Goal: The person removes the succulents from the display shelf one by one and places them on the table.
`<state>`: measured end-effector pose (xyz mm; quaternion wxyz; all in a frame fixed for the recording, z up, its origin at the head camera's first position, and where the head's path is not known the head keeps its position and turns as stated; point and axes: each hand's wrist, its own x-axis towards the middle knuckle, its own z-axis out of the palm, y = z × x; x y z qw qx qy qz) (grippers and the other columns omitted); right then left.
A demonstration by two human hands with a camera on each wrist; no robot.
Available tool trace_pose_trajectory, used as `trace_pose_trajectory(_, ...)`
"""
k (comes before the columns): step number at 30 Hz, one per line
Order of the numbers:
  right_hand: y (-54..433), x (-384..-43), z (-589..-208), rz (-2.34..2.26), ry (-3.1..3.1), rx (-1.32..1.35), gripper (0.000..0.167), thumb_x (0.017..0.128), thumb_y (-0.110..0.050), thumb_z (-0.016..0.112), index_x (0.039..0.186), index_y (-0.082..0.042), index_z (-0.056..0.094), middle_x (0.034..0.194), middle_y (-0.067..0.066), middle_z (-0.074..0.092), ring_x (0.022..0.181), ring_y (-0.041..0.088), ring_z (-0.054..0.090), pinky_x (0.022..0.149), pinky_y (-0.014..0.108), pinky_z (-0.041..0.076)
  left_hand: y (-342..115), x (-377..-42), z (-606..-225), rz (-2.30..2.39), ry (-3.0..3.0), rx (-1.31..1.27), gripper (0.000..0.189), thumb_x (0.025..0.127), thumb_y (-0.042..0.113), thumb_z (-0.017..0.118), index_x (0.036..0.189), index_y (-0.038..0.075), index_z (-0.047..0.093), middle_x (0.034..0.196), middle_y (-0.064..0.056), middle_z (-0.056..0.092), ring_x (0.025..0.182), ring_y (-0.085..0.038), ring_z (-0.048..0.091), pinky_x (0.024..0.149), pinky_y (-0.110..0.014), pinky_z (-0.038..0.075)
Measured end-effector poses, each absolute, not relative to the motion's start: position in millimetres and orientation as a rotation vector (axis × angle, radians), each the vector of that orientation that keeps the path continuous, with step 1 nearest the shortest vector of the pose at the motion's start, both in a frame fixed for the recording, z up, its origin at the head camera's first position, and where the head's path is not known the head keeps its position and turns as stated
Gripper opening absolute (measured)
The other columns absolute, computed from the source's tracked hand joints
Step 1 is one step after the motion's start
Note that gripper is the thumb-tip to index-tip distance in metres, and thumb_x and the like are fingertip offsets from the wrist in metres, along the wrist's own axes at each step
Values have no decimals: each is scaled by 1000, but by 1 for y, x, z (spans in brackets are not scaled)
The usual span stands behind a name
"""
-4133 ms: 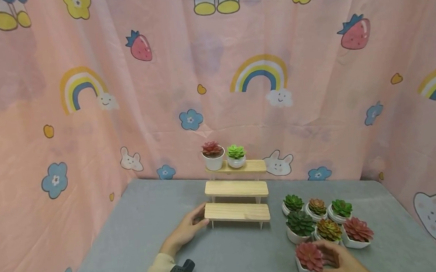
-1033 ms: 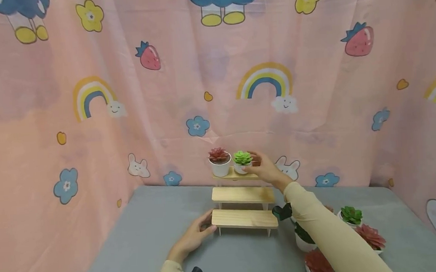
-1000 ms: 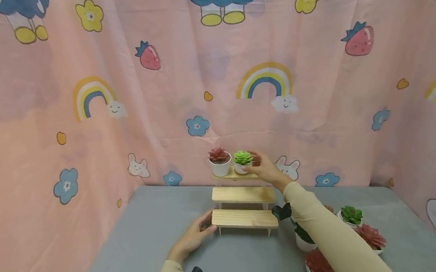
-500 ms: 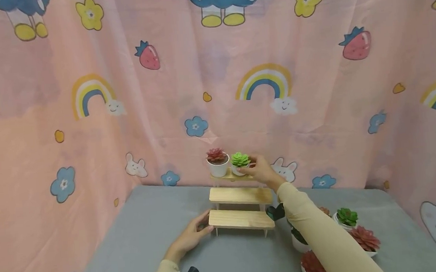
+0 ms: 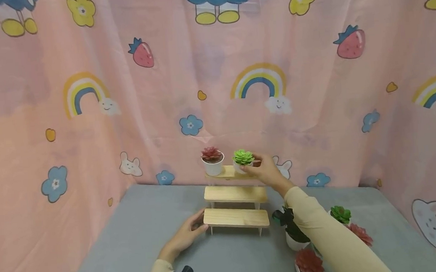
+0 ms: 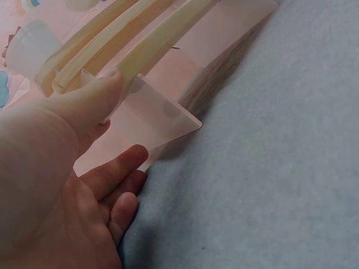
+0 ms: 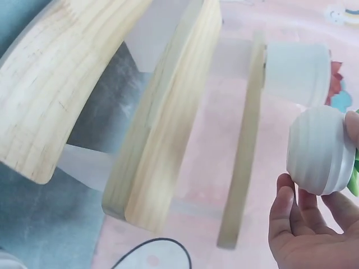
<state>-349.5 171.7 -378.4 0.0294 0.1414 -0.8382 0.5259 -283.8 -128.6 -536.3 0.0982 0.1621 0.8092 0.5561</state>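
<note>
My right hand holds a bright green succulent by its white ribbed pot, thumb on one side and fingers on the other. In the right wrist view, a gap shows between this pot and the top board of a three-step wooden stand. A dark red succulent in a white pot stands at the left end of that board. My left hand grips the left end of the bottom step, its thumb on the wood and several fingers beside a clear leg.
Right of the stand, partly hidden by my right sleeve, potted succulents stand on the grey table: a red one in front, a dark green one, a green one and another red one. A pink patterned curtain hangs behind.
My right hand has gone from a red succulent on the table to the bright green one. Over the last half second that pot has shifted right, away from the dark red one. My left hand stays.
</note>
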Motion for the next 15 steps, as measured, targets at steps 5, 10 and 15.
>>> trace_pose_trajectory(5,178,-340,-370,1598,-2595,476,64,94,-24,73,149,-3,47,145,24,53,127,42,59,100,50,54,-129,-286,-536,1652,2396,477,68,100,38,62,158,14,36,152,-17,51,140,-38,45,113,-64,34)
trace_pose_trajectory(10,190,-327,-368,1555,-2605,529,63,95,-26,72,149,-5,48,139,22,58,120,38,64,95,48,56,-129,-285,-536,1636,2393,455,69,99,39,62,158,15,35,152,-15,52,140,-37,45,112,-65,34)
trace_pose_trajectory(15,205,-317,-365,1528,-2613,559,62,96,-26,70,149,-2,47,134,23,61,115,35,66,89,40,57,-128,-285,-534,1626,2401,454,69,99,41,62,158,14,36,151,-15,52,139,-37,46,111,-66,33)
